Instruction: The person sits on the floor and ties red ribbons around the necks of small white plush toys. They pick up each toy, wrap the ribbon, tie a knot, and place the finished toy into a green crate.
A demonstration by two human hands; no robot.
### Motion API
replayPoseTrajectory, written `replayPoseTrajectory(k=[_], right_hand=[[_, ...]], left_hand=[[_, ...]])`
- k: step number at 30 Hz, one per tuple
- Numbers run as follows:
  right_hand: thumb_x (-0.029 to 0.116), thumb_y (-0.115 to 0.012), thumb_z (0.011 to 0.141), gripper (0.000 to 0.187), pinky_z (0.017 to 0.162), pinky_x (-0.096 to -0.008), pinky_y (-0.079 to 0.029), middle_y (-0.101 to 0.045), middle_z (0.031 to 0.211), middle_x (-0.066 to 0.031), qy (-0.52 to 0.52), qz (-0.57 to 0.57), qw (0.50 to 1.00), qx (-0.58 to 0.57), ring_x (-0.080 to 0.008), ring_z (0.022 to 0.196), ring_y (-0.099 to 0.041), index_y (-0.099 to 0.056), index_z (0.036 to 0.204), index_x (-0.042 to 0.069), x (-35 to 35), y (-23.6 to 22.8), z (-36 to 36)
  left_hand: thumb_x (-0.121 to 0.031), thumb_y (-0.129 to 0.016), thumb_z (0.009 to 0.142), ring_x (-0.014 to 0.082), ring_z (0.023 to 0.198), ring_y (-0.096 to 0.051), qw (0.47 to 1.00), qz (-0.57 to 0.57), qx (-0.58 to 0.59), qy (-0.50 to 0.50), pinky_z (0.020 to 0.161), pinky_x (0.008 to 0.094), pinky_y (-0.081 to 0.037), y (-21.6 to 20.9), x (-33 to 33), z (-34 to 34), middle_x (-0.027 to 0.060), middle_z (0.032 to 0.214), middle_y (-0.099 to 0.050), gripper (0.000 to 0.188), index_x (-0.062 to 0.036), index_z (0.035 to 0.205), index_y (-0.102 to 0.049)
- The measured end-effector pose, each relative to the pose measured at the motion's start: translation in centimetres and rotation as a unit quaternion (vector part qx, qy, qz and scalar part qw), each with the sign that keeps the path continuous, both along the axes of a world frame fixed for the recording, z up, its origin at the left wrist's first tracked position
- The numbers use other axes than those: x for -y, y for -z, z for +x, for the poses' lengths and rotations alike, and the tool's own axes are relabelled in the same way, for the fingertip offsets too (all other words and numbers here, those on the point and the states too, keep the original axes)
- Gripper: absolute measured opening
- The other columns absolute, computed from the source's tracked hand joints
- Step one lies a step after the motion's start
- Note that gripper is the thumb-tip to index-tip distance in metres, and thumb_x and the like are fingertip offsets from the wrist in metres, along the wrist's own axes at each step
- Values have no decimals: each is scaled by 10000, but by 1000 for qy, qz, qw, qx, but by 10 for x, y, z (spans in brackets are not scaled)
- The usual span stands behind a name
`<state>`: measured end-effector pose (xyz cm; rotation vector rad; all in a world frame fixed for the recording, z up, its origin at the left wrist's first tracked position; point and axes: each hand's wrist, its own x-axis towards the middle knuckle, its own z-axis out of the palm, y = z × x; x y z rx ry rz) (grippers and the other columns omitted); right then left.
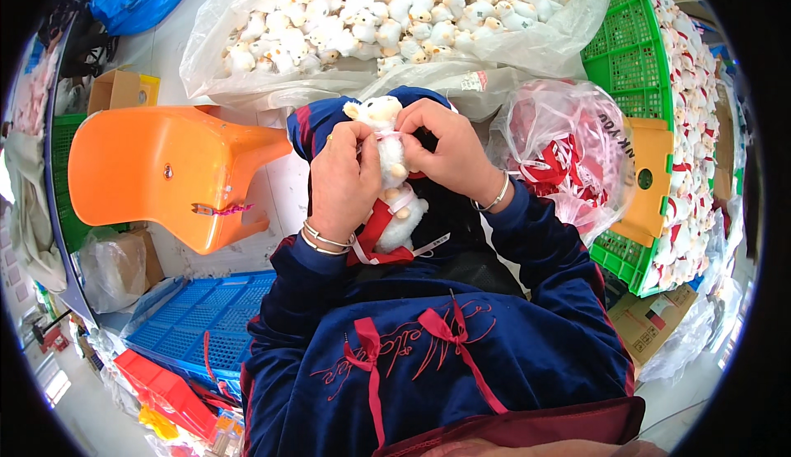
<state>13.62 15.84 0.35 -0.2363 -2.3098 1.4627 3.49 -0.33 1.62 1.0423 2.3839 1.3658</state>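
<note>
Over my lap, a small white plush animal [390, 163] with a cream head is held upright between my hands. A thin pale ribbon [386, 134] runs across its neck. My left hand [342, 183] is closed at the left side of the neck, thumb and finger pinched on the ribbon. From the other side my right hand [451, 150] pinches the ribbon too, its fingertips close to the left ones. Just below, a second white plush animal [404, 228] lies on my lap beside a red cloth piece [375, 230] with a white strap.
Ahead lies a big clear plastic bag [214, 65] heaped with white plush animals [362, 16]. At right, a plastic bag [568, 160] holds red pieces, next to green crates [626, 61] and rows of plush animals [684, 127]. An orange chair [140, 164] and a blue crate [194, 317] are left.
</note>
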Motion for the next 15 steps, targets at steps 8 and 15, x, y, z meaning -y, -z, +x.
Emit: replayPoseTrajectory(k=[8,15], right_hand=[[56,-609,973,121,802,-257,-511,-680,1002,-33,-1,-177,982,70,-99,897,-613,-645,1065,-13,-11,2,8],[206,-628,1004,235,659,-269,-458,-617,772,-1,-44,-78,976,200,-95,720,-523,-662,957,-21,-15,-18,16]], left_hand=[[-95,-671,941,330,776,-683,996,15,82,-13,705,398,-549,8,1,-4,178,897,-676,129,0,1006,-614],[-95,-696,920,298,783,-686,996,6,90,-5,699,369,-547,3,-4,-3,163,892,-676,136,-6,997,-628]])
